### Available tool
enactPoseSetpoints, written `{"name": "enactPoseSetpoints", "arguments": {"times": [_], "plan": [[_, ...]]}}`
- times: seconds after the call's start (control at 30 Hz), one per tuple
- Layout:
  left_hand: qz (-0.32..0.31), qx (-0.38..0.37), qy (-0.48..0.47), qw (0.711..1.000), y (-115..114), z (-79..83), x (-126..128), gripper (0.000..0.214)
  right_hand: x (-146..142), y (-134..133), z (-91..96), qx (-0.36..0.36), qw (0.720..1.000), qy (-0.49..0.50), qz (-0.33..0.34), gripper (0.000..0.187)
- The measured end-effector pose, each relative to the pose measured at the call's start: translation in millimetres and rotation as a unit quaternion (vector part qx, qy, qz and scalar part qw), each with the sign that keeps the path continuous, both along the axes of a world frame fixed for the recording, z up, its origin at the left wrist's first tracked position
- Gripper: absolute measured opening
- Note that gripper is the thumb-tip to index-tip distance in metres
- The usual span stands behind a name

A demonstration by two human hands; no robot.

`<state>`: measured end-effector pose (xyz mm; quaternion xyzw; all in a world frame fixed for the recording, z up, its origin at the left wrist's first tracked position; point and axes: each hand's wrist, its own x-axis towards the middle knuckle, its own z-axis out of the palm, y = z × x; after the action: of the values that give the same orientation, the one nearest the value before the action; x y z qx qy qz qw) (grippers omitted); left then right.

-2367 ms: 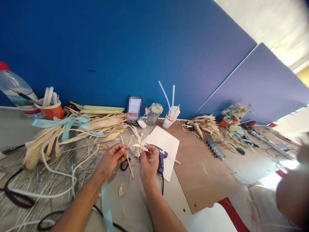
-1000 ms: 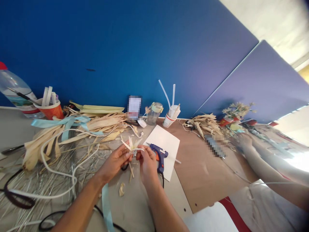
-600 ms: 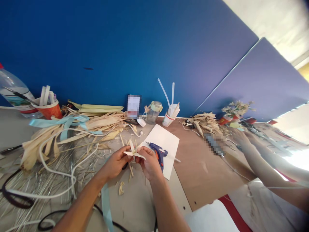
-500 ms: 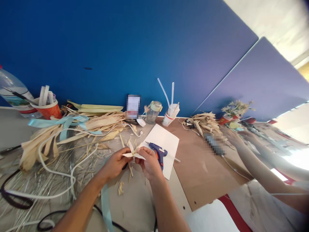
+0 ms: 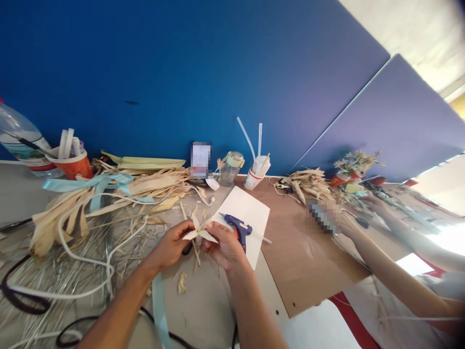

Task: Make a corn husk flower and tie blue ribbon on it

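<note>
A pale flower (image 5: 198,231) with pointed petals, looking like dried corn husk, is held between both hands above the table. My left hand (image 5: 175,245) pinches it from the left side. My right hand (image 5: 225,245) grips it from the right, its thumb and forefinger on a petal. Just beyond my right hand, a blue glue gun (image 5: 238,228) lies on a white sheet (image 5: 256,208). Below the flower, thin straw pieces (image 5: 196,254) lie on the table. What my fingertips press underneath the petals is hidden.
Dried husks (image 5: 160,183) with a light blue ribbon (image 5: 105,183), white cables and scattered straw cover the left. Along the blue partition stand a phone (image 5: 201,160), a lidded jar (image 5: 231,169) and a paper cup (image 5: 253,180). A co-worker's hand (image 5: 343,215) is at the right.
The flower has tipped slightly, so its petals spread more openly towards me; both hands still hold it. At the right, the co-worker's hand has moved to the blurred phone-like device and lifted it slightly.
</note>
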<state>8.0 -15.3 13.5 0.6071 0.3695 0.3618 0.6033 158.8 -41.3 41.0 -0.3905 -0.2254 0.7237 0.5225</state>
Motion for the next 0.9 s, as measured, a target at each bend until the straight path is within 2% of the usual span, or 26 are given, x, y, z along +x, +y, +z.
{"name": "enactPoseSetpoints", "arguments": {"times": [0.17, 0.37, 0.73, 0.9], "plan": [[0.008, 0.018, -0.004, 1.0, 1, 1.9, -3, 0.017, 2, -2, 7.5, 0.009, 0.999, -0.006, -0.033, 0.024], [-0.009, 0.006, -0.001, 1.0, 0, -2.5, -3, 0.021, 0, -2, 4.9, 0.026, 0.998, -0.009, -0.053, 0.042], [-0.001, 0.014, 0.021, 1.0, -2, 0.7, -1, 0.016, -4, 1, -3.0, 0.013, 0.993, -0.053, -0.107, 0.044], [0.024, 0.002, 0.01, 1.0, -2, 4.0, -1, 0.02, -5, 0, -0.6, 0.006, 0.994, -0.009, -0.109, 0.046]]}}
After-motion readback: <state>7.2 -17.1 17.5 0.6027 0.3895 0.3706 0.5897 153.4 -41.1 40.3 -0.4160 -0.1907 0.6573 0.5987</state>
